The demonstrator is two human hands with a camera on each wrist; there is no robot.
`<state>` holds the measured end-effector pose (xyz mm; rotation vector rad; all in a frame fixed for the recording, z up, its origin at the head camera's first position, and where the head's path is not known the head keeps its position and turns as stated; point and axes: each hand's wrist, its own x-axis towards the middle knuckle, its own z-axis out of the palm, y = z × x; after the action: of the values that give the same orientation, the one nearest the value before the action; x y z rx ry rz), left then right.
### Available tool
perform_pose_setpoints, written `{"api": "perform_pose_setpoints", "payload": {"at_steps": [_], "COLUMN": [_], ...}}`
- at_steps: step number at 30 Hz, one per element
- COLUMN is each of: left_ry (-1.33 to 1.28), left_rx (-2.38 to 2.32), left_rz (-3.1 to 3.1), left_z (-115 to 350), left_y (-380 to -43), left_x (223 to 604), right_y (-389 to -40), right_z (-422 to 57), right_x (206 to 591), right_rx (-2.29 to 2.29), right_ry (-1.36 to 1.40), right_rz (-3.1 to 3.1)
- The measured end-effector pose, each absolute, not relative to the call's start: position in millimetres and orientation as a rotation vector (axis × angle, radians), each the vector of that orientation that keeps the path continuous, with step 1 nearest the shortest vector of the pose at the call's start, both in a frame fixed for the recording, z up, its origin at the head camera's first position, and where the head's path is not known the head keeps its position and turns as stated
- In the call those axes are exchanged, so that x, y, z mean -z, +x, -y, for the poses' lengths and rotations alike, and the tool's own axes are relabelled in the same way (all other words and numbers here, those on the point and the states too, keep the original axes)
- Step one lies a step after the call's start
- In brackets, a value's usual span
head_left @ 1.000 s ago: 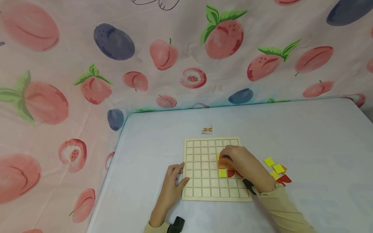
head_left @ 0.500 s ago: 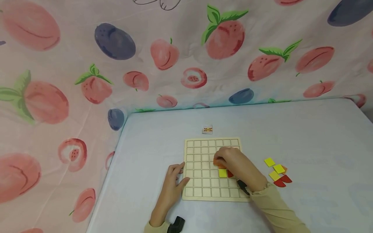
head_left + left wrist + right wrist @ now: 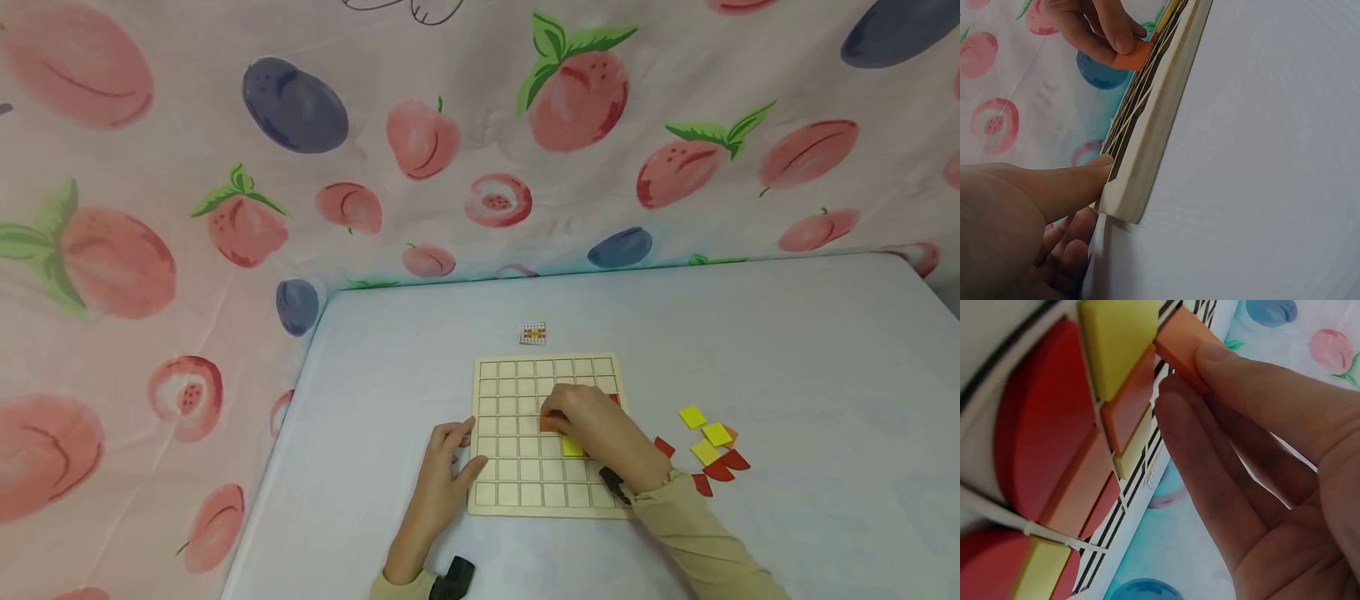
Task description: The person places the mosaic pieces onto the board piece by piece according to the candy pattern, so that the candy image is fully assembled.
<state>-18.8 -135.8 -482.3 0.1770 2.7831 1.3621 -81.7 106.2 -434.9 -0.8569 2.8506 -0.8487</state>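
My right hand [image 3: 592,417] pinches an orange square tile [image 3: 549,424] between thumb and fingers, over the wooden grid board [image 3: 510,496]. In the right wrist view this orange tile [image 3: 1182,344] is tilted beside a yellow square tile [image 3: 1119,344] set in the grid. Red rounded pieces [image 3: 1047,419], orange tiles [image 3: 1129,406] and yellow tiles sit in nearby cells. At the board's left edge rests my left hand [image 3: 442,479]. Its straight thumb [image 3: 1072,190] presses on the rim, and its other fingers lie loosely bent beside the edge. My right hand hides part of the grid in the head view.
Loose yellow squares [image 3: 692,417], red rounded pieces [image 3: 735,460] and an orange piece [image 3: 732,436] lie right of the board. A small printed pattern card [image 3: 533,334] lies behind it. Fruit-printed cloth [image 3: 450,208] rises behind and left of the white table [image 3: 825,375].
My right hand has slid left over the grid with the orange tile. Its forearm followed, uncovering red pieces right of the board and one on it. My left hand stays put.
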Motion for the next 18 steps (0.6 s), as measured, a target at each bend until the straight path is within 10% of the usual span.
{"api": "perform_pose_setpoints", "payload": {"at_steps": [18], "left_ry": [0.173], "left_rx": [-1.367], "left_rz": [-2.779], "left_z": [136.1], "left_y": [-19.4], "left_x": [484.0], "right_y": [-81.1], "right_z": [-105.3], "right_x": [443.1], "right_rx": [0.750], "right_ry": [-0.841], "right_rz": [-2.917]}}
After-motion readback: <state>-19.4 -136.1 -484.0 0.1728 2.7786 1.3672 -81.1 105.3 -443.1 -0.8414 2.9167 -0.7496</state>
